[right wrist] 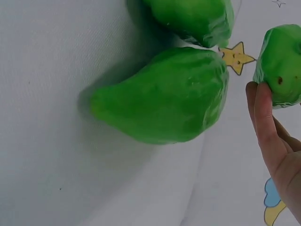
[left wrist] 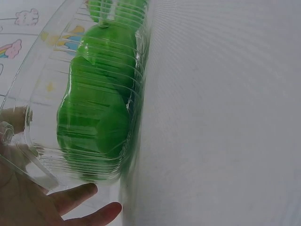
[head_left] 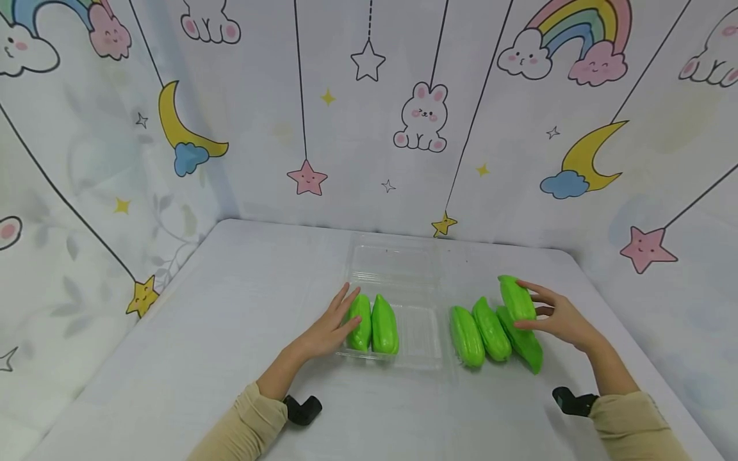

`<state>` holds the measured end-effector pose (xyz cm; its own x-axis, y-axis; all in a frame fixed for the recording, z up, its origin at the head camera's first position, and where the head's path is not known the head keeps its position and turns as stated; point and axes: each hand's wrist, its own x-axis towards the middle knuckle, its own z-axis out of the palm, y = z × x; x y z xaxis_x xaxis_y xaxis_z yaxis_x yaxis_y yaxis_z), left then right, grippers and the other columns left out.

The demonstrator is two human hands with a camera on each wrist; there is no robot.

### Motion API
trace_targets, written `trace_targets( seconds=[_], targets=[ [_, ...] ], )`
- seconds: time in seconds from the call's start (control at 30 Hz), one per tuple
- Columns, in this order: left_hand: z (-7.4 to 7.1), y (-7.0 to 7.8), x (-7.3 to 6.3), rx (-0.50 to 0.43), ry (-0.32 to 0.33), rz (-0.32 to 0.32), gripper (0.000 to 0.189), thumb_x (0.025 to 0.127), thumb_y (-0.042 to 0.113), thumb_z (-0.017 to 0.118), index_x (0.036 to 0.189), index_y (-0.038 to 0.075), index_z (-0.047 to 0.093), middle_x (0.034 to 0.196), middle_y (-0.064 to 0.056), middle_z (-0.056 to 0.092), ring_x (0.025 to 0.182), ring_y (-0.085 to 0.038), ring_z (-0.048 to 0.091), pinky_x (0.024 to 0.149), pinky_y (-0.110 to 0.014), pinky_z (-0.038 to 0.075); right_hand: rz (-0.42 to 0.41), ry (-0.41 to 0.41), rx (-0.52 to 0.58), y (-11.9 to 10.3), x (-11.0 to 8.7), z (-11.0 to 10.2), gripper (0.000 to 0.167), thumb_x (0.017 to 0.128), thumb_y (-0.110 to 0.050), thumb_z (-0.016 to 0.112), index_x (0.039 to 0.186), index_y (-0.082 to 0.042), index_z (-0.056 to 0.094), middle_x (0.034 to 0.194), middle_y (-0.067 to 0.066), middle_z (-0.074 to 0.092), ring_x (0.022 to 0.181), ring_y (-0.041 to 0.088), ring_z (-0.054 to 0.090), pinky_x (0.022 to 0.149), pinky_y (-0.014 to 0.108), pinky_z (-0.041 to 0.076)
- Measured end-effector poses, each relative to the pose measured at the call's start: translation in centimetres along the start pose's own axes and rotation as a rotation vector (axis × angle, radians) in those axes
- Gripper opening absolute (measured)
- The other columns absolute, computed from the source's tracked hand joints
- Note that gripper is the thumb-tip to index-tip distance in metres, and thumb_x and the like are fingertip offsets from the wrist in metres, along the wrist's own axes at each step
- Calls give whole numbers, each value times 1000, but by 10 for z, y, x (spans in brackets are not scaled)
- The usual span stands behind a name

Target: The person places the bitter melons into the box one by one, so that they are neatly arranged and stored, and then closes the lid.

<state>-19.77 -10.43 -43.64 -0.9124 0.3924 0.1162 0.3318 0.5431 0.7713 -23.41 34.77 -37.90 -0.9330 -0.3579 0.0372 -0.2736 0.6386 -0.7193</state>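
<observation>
My right hand [head_left: 567, 321] pinches a glossy green ridged gourd [head_left: 514, 296] between thumb and fingers, lifted above the others. Below it, several similar gourds [head_left: 492, 330] lie in a row on the table; in the right wrist view one loose gourd [right wrist: 164, 99] shows its tapered end. My left hand [head_left: 327, 330] is at the left side of a clear plastic clamshell box [head_left: 421, 336], its fingers spread. Two green gourds [head_left: 384, 325] lie side by side in the box's left part. Through the clear wall they also show in the left wrist view, beside my left fingers [left wrist: 77, 197].
The box's clear lid [head_left: 394, 259] lies folded back toward the rear of the white table [head_left: 259, 275]. Behind stands a patterned curtain [head_left: 254, 128] with rabbits, stars and moons. A black wrist mount [head_left: 302, 410] sticks out by the left sleeve, another [head_left: 573, 402] by the right.
</observation>
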Motion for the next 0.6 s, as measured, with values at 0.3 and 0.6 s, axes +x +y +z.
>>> trace_targets(
  seconds=[0.3,0.6],
  targets=[
    [0,-1,1,6,3,11,59,99,31,40,148,16,11,153,-10,-5,137,-35,8,102,-58,20,-7,-12,-3,-21,7,12,82,78,-21,74,144,-9,27,135,28,34,110,46,47,77,45,49],
    [1,-3,1,7,8,20,59,99,30,41,148,12,13,152,-14,-3,136,-37,10,101,-60,22,0,-9,-24,-37,12,22,84,76,-25,76,144,-13,29,134,28,36,109,44,49,75,42,51]
  ],
)
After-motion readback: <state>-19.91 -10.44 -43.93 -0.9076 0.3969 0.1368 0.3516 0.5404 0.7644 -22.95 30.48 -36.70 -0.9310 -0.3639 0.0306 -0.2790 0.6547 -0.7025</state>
